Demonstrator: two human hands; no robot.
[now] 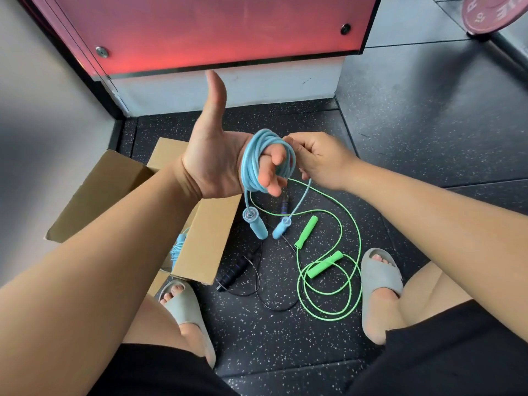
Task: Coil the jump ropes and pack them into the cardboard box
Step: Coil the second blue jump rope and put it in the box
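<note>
floor (285, 338): black speckled rubber | panel (214, 30): red, 2 bolts (101, 51) | wall (43, 95): grey, left | weight plate (491, 12): maroon, top right

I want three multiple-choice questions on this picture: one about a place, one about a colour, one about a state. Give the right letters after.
1. Where does the green jump rope lie?
A. on a table
B. on the floor
C. over a knee

2. The coiled jump rope on the left hand is:
A. light blue
B. black
C. red

3. The cardboard box is:
A. taped shut
B. open
C. crushed flat

1 B: it lies loose on the speckled floor.
2 A: light blue turns circle the fingers.
3 B: its top is open, and another rope shows inside.
</note>
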